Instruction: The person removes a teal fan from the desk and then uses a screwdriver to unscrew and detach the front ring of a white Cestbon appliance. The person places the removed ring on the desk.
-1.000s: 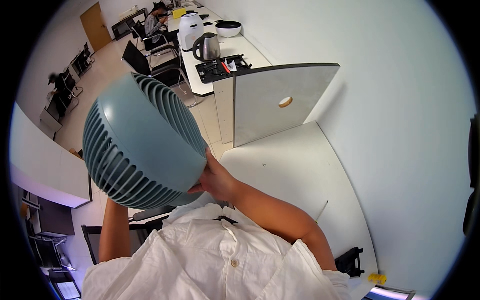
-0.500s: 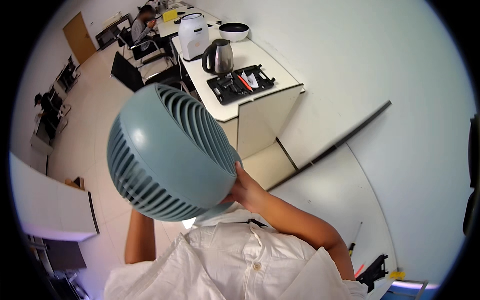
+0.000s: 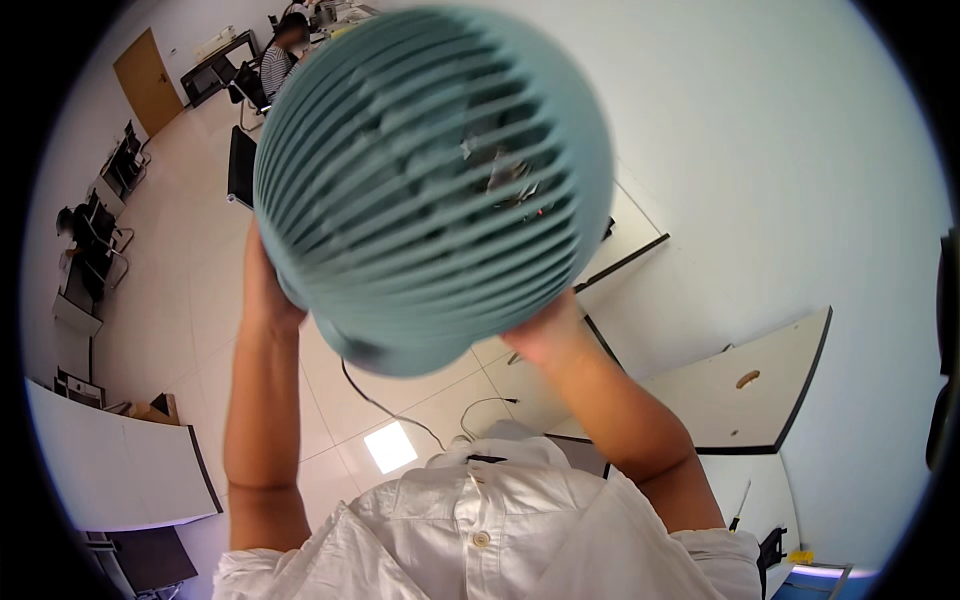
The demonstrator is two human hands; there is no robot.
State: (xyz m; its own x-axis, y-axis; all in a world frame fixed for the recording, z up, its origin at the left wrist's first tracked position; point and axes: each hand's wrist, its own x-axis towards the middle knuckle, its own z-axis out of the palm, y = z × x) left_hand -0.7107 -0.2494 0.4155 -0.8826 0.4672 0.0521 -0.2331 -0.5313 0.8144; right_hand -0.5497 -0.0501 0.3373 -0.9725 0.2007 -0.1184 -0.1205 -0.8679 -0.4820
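Note:
A round teal fan (image 3: 430, 190) with a slatted grille is held up close in front of the camera, filling the upper middle of the view. My left hand (image 3: 262, 290) grips its left side from behind. My right hand (image 3: 545, 335) holds its lower right edge. A thin dark cable (image 3: 385, 405) hangs from the fan's base down toward the floor. Both forearms rise from my white shirt (image 3: 480, 530) at the bottom.
A white desk (image 3: 755, 385) with a dark edge stands at the right by the white wall. Another white table (image 3: 110, 470) lies at the lower left. Far back, a seated person (image 3: 278, 55), black chairs (image 3: 240, 165) and a wooden door (image 3: 148, 80).
The fan has been lifted higher and turned, its grille now facing the camera and much larger in view. The view has swung; the kettle counter is hidden behind the fan.

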